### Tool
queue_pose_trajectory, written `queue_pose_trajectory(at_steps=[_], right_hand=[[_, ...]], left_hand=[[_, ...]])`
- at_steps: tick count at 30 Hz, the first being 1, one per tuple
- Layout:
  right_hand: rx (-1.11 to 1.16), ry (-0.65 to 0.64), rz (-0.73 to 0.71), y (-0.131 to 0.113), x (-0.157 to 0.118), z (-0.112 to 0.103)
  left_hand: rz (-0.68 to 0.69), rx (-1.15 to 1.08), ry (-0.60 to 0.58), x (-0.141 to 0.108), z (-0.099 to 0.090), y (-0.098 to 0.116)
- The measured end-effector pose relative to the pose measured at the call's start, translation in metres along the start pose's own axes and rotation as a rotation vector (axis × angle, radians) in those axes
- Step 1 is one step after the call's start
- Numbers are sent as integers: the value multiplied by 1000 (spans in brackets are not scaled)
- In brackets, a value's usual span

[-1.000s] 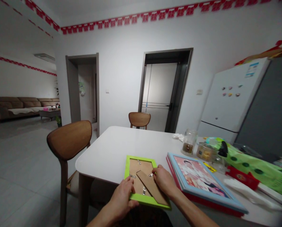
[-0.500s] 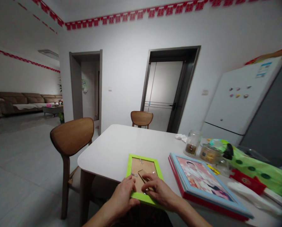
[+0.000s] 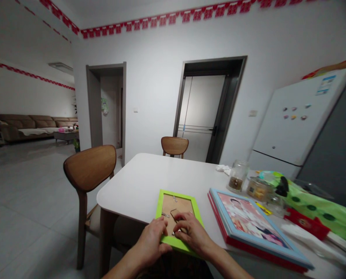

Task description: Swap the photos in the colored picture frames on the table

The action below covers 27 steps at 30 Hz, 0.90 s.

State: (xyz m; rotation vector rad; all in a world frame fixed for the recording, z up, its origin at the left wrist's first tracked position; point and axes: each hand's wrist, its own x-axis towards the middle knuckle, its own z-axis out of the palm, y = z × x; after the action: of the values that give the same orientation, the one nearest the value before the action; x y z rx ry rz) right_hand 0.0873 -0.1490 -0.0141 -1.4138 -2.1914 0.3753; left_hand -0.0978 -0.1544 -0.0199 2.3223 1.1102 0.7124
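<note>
A lime-green picture frame (image 3: 159, 207) lies back side up at the near edge of the white table, its brown backing board (image 3: 169, 205) showing. Small metal clips sit along the backing's edges, and a thin dark bent line shows near its middle. My left hand (image 3: 154, 236) grips the frame's lower left corner, thumb on the near rim and fingers on the left side. With curled fingers, my right hand (image 3: 191, 232) reaches over the lower right of the backing, fingertips closed at a small metal clip (image 3: 173, 233) by the bottom edge. The hand hides the frame's lower right part.
Right of the frame, a blue photo frame (image 3: 250, 217) lies on a red one (image 3: 219, 223). Beyond are a glass jar (image 3: 238, 176), a food container (image 3: 258, 188), a green plastic bag (image 3: 315, 205) and a red item (image 3: 306, 223). Wooden chairs (image 3: 90, 168) stand around the table (image 3: 158, 170).
The clip by my right fingertips has shifted slightly left on the backing, and my right hand has moved a little with it. My left hand keeps its place on the frame.
</note>
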Motion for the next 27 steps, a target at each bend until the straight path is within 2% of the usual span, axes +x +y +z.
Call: queue_pose_trajectory(at_steps=[4,11,16,22,27], right_hand=[[-32,69,45,-3,10,6],[-193,174,97,-11,47,28],[-301,159,171,-8,57,32],[-364,140,286,11,69,25],[-392,112,319,25,75,28]], left_hand=[[18,-10,16,0,3,-3],[43,-7,46,-1,7,-4],[37,33,23,-1,6,-5],[60,69,7,-2,5,-7],[69,117,-6,-1,5,-6]])
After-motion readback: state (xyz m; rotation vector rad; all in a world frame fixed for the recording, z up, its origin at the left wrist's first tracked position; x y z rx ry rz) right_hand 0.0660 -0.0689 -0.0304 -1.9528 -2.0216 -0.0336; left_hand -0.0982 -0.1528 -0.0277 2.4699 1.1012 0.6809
